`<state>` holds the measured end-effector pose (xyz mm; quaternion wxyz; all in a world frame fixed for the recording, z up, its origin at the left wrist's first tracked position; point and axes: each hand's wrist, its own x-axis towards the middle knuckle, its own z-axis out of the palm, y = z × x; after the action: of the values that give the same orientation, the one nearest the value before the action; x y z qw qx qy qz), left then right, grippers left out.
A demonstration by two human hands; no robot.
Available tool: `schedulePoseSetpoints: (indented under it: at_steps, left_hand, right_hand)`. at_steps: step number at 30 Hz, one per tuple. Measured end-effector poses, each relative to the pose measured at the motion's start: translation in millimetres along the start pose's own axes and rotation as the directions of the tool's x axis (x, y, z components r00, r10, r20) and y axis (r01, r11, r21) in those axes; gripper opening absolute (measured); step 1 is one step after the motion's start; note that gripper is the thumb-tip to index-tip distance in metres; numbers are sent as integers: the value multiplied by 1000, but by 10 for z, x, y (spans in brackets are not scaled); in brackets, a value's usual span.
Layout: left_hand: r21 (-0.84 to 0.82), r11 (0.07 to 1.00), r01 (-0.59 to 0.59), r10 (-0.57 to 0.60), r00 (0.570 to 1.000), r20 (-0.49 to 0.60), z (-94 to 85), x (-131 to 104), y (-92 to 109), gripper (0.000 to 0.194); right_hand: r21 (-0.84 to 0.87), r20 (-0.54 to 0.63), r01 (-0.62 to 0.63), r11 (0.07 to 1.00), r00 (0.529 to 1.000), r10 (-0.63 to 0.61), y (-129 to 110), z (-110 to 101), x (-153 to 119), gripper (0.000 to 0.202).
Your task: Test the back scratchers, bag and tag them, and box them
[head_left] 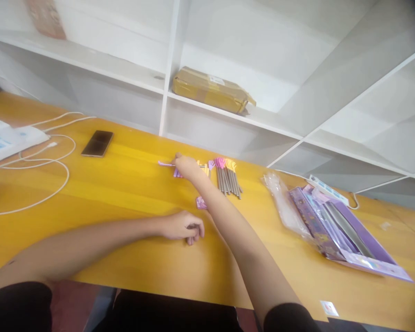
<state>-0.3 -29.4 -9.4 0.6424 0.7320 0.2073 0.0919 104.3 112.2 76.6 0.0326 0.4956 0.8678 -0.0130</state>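
Note:
My right hand point(186, 167) reaches to the far part of the table, its fingers closed on a thin stick with a purple end point(164, 163). Under and beside it lie purple pieces point(177, 173) and yellow ones, partly hidden by the hand. Just right of these is a row of metal sticks with pink tops point(220, 163) and yellow tops point(230, 165). My left hand point(183, 227) rests near the middle of the table with fingers curled; whether anything is inside does not show. A small pink item point(201, 202) lies beside my right forearm.
A phone point(97, 143), white cables point(67, 173) and a power strip point(17, 140) are at the left. At the right lie a purple box point(349, 230) and clear plastic point(283, 203). A wrapped parcel point(210, 90) sits on the shelf behind.

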Motion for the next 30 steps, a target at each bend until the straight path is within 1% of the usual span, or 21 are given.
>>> schedulePoseSetpoints:
  at_steps: [4,8,10,12,13,15,18,21,23,24,25,26,27,28,29,30]
  left_hand:
    - [12,1000,-9,9,1000,5,-4,0,-2,12]
    - [2,1000,-1,1,1000,4,-8,-4,1,11]
    - [-66,998,10,-10,1000,2,-10,8,-12,8]
    - [-225,974,39,-40,999,-4,-17,35,-25,11]
    - [-329,943,50,-57,998,-13,-26,52,-26,17]
    - [-533,844,49,-87,995,-47,-60,86,-15,29]
    - [-745,666,-15,-120,985,-126,-153,110,28,50]
    - [-840,533,-100,-174,959,-224,-259,97,62,65]
    - [-860,488,-152,-212,935,-285,-304,84,68,65]
    - [-862,479,-167,-228,924,-305,-313,80,68,62]
    - [-856,486,-176,-238,916,-324,-313,78,65,55]
    - [-845,503,-180,-243,909,-338,-304,78,63,46]
    - [-831,527,-180,-242,905,-349,-290,79,60,37]
    - [-816,550,-178,-239,903,-358,-272,81,59,29]
    - [-800,574,-172,-231,904,-360,-252,83,57,24]
    - [-783,599,-167,-220,906,-362,-232,84,56,24]
  right_hand:
    - [-38,45,100,994,994,-99,48,16,74,31]
    - [-74,28,164,984,986,-162,33,-8,87,29]
    - [-85,1,178,980,984,-179,7,-41,30,32]
    - [-80,-50,182,980,981,-187,-5,-93,-97,34]
    - [-67,-90,185,981,978,-190,-1,-126,-188,34]
    - [-26,-185,198,980,962,-199,33,-206,-418,31]
    - [18,-293,212,977,936,-198,125,-336,-825,30]
    - [36,-342,240,970,915,-213,222,-426,-1190,32]
    - [104,-373,299,949,896,-241,296,-450,-1358,38]
    - [156,-405,325,933,883,-240,343,-456,-1417,40]
    - [214,-451,339,916,866,-215,399,-462,-1462,41]
    - [274,-515,338,900,842,-159,463,-471,-1496,39]
    - [343,-585,324,881,808,-69,535,-486,-1523,35]
    - [428,-642,308,850,765,46,609,-509,-1545,29]
    - [527,-678,309,792,714,173,681,-541,-1566,23]
    - [631,-682,337,699,671,292,746,-582,-1586,18]
